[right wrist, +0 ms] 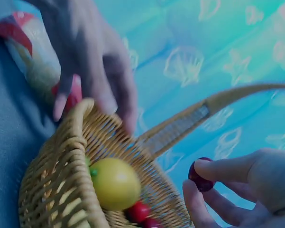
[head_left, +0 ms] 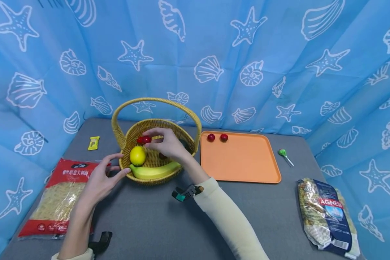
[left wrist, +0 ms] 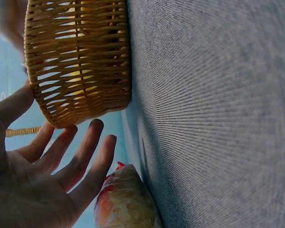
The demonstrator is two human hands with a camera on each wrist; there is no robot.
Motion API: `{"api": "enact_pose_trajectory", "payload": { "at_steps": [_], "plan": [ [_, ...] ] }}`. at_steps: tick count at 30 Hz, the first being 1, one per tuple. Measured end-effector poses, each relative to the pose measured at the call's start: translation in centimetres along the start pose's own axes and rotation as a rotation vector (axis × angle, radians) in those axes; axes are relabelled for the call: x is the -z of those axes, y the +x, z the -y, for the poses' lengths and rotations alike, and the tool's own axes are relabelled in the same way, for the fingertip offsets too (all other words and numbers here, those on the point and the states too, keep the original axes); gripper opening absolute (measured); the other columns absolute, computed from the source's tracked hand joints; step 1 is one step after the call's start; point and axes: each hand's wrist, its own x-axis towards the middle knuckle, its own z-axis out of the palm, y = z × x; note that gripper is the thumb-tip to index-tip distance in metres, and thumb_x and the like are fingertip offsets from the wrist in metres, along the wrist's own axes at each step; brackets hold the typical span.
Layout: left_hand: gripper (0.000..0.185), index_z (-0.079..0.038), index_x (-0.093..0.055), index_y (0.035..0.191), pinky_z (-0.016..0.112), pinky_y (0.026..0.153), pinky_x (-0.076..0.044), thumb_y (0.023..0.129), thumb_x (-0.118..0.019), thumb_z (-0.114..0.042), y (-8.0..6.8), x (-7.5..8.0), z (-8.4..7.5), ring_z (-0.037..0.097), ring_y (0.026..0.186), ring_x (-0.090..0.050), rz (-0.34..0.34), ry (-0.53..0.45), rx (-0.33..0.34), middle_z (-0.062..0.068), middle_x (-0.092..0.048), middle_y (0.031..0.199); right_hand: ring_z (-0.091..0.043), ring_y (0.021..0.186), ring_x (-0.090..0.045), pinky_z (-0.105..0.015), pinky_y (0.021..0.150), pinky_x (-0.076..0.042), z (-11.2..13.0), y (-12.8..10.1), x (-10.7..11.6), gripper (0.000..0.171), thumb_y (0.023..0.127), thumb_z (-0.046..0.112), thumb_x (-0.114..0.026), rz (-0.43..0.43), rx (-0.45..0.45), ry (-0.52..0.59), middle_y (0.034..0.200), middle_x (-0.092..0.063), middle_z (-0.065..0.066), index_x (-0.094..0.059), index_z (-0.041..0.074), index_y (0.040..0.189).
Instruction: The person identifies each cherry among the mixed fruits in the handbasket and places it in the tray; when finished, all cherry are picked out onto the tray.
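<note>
Wicker-woven, the round handled basket (head_left: 156,151) at the frame's centre is steadied by the open-fingered left hand (head_left: 102,178) touching its rim, so the right hand's (head_left: 167,144) narrow grip can pinch a small red cherry-like fruit (head_left: 144,139) above it.

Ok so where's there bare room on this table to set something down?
Most of the orange tray is bare; only two red fruits sit at its far edge. The grey table is open between both forearms. It's crowded at the basket, where both hands work.
</note>
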Motion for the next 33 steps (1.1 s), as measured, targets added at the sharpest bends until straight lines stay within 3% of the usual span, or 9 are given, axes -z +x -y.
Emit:
{"api": "enact_pose_trajectory", "payload": {
  "at_steps": [5, 9, 12, 16, 19, 22, 26, 29, 33],
  "plan": [
    [0.074, -0.012, -0.041, 0.163, 0.071, 0.113, -0.049, 0.105, -0.071, -0.047, 0.0, 0.0, -0.1, 0.051, 0.138, -0.060, -0.006, 0.002, 0.002, 0.029, -0.039, 0.170, -0.023, 0.113, -0.072, -0.026, 0.088, -0.062, 1.2, -3.9, 2.1, 0.036, 0.101, 0.012, -0.076, 0.029, 0.091, -0.051, 0.136, -0.073, -0.006, -0.072, 0.012, 0.137],
    [0.073, -0.012, -0.042, 0.163, 0.071, 0.112, -0.050, 0.105, -0.071, -0.046, -0.2, 0.2, -0.1, 0.050, 0.137, -0.061, -0.010, 0.006, -0.005, 0.029, -0.040, 0.169, -0.017, 0.099, -0.067, -0.022, 0.077, -0.054, 1.2, -7.4, 4.0, 0.040, 0.101, 0.010, -0.076, 0.042, 0.150, -0.017, 0.126, -0.074, -0.007, -0.070, 0.011, 0.140],
    [0.073, -0.012, -0.042, 0.163, 0.071, 0.112, -0.050, 0.105, -0.071, -0.045, -0.3, 0.2, -0.1, 0.050, 0.137, -0.061, -0.012, 0.003, -0.010, 0.029, -0.040, 0.169, -0.020, 0.090, -0.066, -0.024, 0.071, -0.054, 0.7, -10.1, 5.6, 0.042, 0.102, 0.007, -0.073, 0.050, 0.182, 0.019, 0.128, -0.070, -0.010, -0.067, 0.010, 0.143],
    [0.073, -0.011, -0.042, 0.163, 0.071, 0.112, -0.050, 0.105, -0.071, -0.045, -0.3, 0.2, -0.1, 0.051, 0.137, -0.061, -0.011, 0.002, -0.011, 0.030, -0.039, 0.169, -0.027, 0.094, -0.071, -0.033, 0.077, -0.065, -0.1, -13.0, 8.4, 0.042, 0.101, 0.004, -0.070, 0.023, 0.198, 0.035, 0.138, -0.064, -0.015, -0.066, 0.008, 0.142],
    [0.073, -0.011, -0.041, 0.163, 0.072, 0.113, -0.049, 0.105, -0.071, -0.045, -0.3, 0.2, -0.1, 0.052, 0.138, -0.060, -0.003, 0.004, -0.010, 0.030, -0.038, 0.170, -0.031, 0.100, -0.074, -0.039, 0.086, -0.068, -1.0, -14.4, 10.9, 0.041, 0.100, 0.000, -0.070, -0.045, 0.188, 0.042, 0.140, -0.062, -0.017, -0.066, 0.004, 0.140],
    [0.074, -0.012, -0.041, 0.163, 0.073, 0.113, -0.048, 0.105, -0.071, -0.046, -0.2, 0.2, -0.2, 0.052, 0.139, -0.059, 0.006, 0.005, -0.005, 0.030, -0.037, 0.171, -0.029, 0.097, -0.077, -0.037, 0.090, -0.068, -2.2, -15.1, 13.4, 0.040, 0.101, 0.001, -0.072, -0.145, 0.155, 0.038, 0.134, -0.063, -0.014, -0.065, 0.001, 0.140],
    [0.074, -0.012, -0.040, 0.164, 0.073, 0.114, -0.047, 0.105, -0.071, -0.046, -0.2, 0.2, -0.2, 0.051, 0.139, -0.059, 0.013, 0.002, -0.002, 0.030, -0.037, 0.171, -0.013, 0.098, -0.080, -0.025, 0.092, -0.066, -4.7, -15.0, 16.5, 0.036, 0.106, 0.008, -0.069, -0.293, 0.087, 0.006, 0.128, -0.067, -0.014, -0.063, -0.001, 0.140],
    [0.074, -0.011, -0.041, 0.163, 0.072, 0.114, -0.048, 0.105, -0.071, -0.046, -0.2, 0.1, -0.3, 0.051, 0.139, -0.059, 0.013, 0.006, -0.004, 0.029, -0.037, 0.171, -0.004, 0.103, -0.078, -0.019, 0.090, -0.064, -6.9, -14.6, 18.5, 0.035, 0.107, 0.013, -0.069, -0.402, 0.028, -0.042, 0.133, -0.066, -0.019, -0.063, -0.001, 0.138],
    [0.075, -0.011, -0.041, 0.163, 0.072, 0.114, -0.047, 0.105, -0.071, -0.047, -0.2, 0.1, -0.3, 0.051, 0.138, -0.059, 0.014, 0.013, -0.003, 0.029, -0.038, 0.171, -0.018, 0.116, -0.077, -0.016, 0.088, -0.062, -9.5, -13.8, 20.3, 0.037, 0.105, 0.011, -0.072, -0.490, -0.051, -0.106, 0.144, -0.057, -0.023, -0.062, -0.001, 0.139]
  ]
}}
